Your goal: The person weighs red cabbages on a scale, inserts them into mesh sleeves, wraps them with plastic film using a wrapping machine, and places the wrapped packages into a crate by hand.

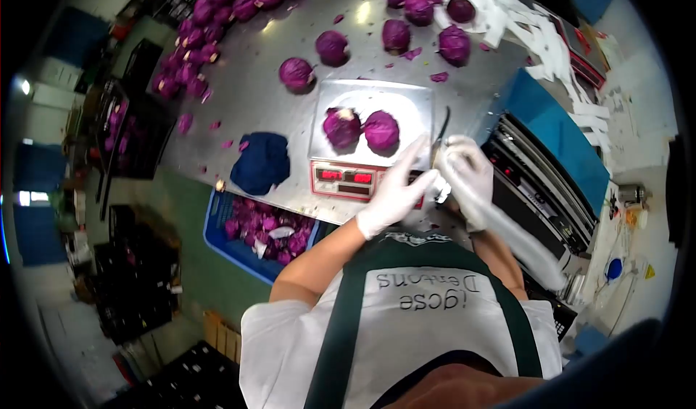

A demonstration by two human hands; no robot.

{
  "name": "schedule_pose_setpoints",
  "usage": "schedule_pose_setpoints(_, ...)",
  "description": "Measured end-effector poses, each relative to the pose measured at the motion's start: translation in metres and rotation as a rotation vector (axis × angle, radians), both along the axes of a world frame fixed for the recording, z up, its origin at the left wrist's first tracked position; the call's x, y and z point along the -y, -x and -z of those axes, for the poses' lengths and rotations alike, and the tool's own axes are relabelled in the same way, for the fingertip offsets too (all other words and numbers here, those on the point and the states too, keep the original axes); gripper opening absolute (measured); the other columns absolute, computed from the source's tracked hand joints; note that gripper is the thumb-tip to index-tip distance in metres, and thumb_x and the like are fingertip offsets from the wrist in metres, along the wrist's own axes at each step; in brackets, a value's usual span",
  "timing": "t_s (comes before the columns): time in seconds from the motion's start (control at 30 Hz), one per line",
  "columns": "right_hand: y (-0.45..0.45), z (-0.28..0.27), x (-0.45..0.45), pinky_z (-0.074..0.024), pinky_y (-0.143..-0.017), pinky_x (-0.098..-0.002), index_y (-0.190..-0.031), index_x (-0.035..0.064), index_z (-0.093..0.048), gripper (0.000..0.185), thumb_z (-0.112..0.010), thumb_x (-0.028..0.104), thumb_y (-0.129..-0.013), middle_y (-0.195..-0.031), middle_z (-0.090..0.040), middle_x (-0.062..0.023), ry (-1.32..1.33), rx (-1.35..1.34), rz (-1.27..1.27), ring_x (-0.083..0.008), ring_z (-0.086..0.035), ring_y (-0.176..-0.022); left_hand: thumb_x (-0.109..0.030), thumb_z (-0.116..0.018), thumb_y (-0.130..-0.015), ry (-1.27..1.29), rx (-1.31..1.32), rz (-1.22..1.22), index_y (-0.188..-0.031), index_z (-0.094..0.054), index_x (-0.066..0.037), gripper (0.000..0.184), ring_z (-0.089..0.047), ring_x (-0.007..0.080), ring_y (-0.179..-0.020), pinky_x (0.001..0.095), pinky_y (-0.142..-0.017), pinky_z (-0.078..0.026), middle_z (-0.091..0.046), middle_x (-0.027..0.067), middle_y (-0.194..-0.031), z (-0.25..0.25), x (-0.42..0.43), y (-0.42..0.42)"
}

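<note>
My left hand [395, 195], in a white glove, reaches over the front right corner of a weighing scale [319, 123]. Its fingers are stretched out and the thumb stands apart. Close to the thumb is a small shiny crumpled piece [441, 188]. My gloved right hand [470, 173] has its fingers curled at the top of a long white strip [525, 246], which runs down to the right past my forearm. Two red cabbages, one left [341, 128] and one right [381, 131], rest on the scale's plate. A thin dark curved object [443, 125] lies beside the plate.
Several red cabbages [332, 48] sit further back on the steel table [246, 68], with a larger heap [206, 32] at the left. A dark blue cloth [259, 164] lies left of the scale. Below stands a blue crate [213, 224] of leaves. A blue-topped machine [558, 130] is on the right.
</note>
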State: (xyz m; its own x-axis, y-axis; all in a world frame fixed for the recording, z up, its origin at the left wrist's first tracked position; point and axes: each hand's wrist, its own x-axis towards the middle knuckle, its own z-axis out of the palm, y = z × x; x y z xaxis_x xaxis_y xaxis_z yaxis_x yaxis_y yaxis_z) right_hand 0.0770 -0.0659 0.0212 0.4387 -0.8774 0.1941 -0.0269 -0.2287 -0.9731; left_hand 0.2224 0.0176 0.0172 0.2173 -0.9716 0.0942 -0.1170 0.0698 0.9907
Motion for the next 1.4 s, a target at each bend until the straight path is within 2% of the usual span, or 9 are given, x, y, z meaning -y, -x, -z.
schedule_pose_setpoints(0.33, -0.016, 0.012, -0.048, -0.0497, -0.089, -0.0369, -0.117, 0.0019, -0.049, 0.027, -0.048, 0.021, -0.099, -0.112, -0.06, -0.0161, -0.797, 0.667, -0.157, -0.0218, -0.062, -0.095, -0.014, -0.063, -0.09, -0.082, -0.351, 0.05, -0.102, -0.069, 0.002, 0.02, -0.061, 0.0167, -0.101, 0.0291, -0.091, -0.046, -0.068, 0.0105, -0.104, 0.027, -0.052, -0.032)
schedule_pose_setpoints(0.47, 0.002, 0.07, -0.05, -0.0433, -0.101, -0.0373, -0.133, 0.0009, -0.044, 0.05, -0.048, 0.036, -0.098, -0.13, -0.053, -0.0146, -1.583, 0.865, -0.386, -0.023, -0.055, -0.114, -0.015, -0.044, -0.1, -0.093, -1.345, 0.187, -0.104, -0.055, 0.003, 0.021, -0.063, 0.0197, -0.096, 0.0343, -0.091, -0.05, -0.064, 0.0114, -0.099, 0.037, -0.054, -0.051)
schedule_pose_setpoints(0.6, 0.012, 0.049, -0.052, -0.0424, -0.099, -0.0342, -0.125, -0.0003, -0.052, 0.049, -0.051, 0.039, -0.096, -0.124, -0.058, -0.0138, -1.162, 0.586, -0.787, -0.0225, -0.054, -0.114, -0.024, -0.043, -0.102, -0.16, -1.638, 0.12, -0.108, -0.055, -0.004, 0.024, -0.064, 0.0219, -0.097, 0.039, -0.09, -0.052, -0.063, 0.0087, -0.1, 0.049, -0.058, -0.068)
schedule_pose_setpoints(0.77, 0.008, 0.036, -0.006, -0.0352, -0.107, -0.0474, -0.12, 0.0017, -0.058, 0.035, -0.045, 0.027, -0.1, -0.122, -0.061, -0.0148, -0.924, 0.83, -0.473, -0.0291, -0.053, -0.117, -0.018, -0.046, -0.099, -0.556, -1.072, 0.321, -0.12, -0.057, 0.002, 0.032, -0.063, 0.0195, -0.097, 0.031, -0.089, -0.051, -0.064, 0.0106, -0.11, 0.051, -0.072, -0.056)
schedule_pose_setpoints(0.8, 0.01, 0.037, 0.002, -0.0348, -0.107, -0.0476, -0.122, 0.0025, -0.057, 0.034, -0.044, 0.026, -0.1, -0.123, -0.06, -0.0148, -0.949, 0.863, -0.477, -0.0291, -0.053, -0.118, -0.035, -0.049, -0.099, -0.397, -0.873, 0.852, -0.134, -0.049, 0.001, 0.05, -0.055, 0.0096, -0.107, 0.0245, -0.092, -0.044, -0.059, 0.0069, -0.122, 0.089, -0.065, -0.06)
schedule_pose_setpoints(0.9, 0.015, 0.035, 0.01, -0.0357, -0.107, -0.0483, -0.127, 0.0018, -0.054, 0.036, -0.044, 0.024, -0.1, -0.124, -0.06, -0.0164, -1.2, 0.995, -0.514, -0.0291, -0.053, -0.12, -0.024, -0.05, -0.098, -0.385, -0.839, 0.602, -0.123, -0.055, 0.003, 0.037, -0.06, 0.0099, -0.098, 0.0231, -0.08, -0.049, -0.061, 0.0073, -0.117, 0.079, -0.053, -0.076)
schedule_pose_setpoints(1.1, -0.009, 0.049, 0.0, -0.0463, -0.087, -0.0243, -0.118, -0.0046, -0.055, 0.043, -0.068, 0.004, -0.078, -0.107, -0.064, -0.0059, -0.514, -0.18, -0.134, -0.0117, -0.059, -0.095, -0.02, -0.056, -0.094, -0.106, -1.139, 0.358, -0.126, -0.054, 0.0, 0.037, -0.057, 0.0176, -0.112, 0.0334, -0.096, -0.046, -0.063, 0.0094, -0.117, 0.049, -0.043, -0.115)
schedule_pose_setpoints(1.2, -0.025, 0.088, 0.02, -0.042, -0.067, -0.0241, -0.08, 0.0036, -0.052, 0.015, -0.066, 0.001, -0.074, -0.074, -0.053, 0.0008, -0.078, -0.308, 0.244, -0.0089, -0.049, -0.071, -0.007, -0.064, -0.085, -0.195, -0.522, 0.316, -0.118, -0.059, -0.001, 0.035, -0.061, 0.0124, -0.097, 0.028, -0.086, -0.05, -0.066, 0.0056, -0.104, 0.04, -0.045, -0.127)
schedule_pose_setpoints(1.4, -0.094, 0.109, 0.041, -0.0461, -0.073, -0.0306, -0.098, 0.0021, -0.063, 0.018, -0.055, 0.007, -0.082, -0.087, -0.066, -0.0104, 0.03, -0.221, 0.366, -0.0181, -0.06, -0.08, -0.02, -0.065, -0.083, -0.158, 0.435, -0.465, -0.113, -0.062, -0.004, 0.034, -0.065, 0.0132, -0.071, 0.0275, -0.067, -0.051, -0.069, 0.0132, -0.082, 0.043, 0.003, -0.189)
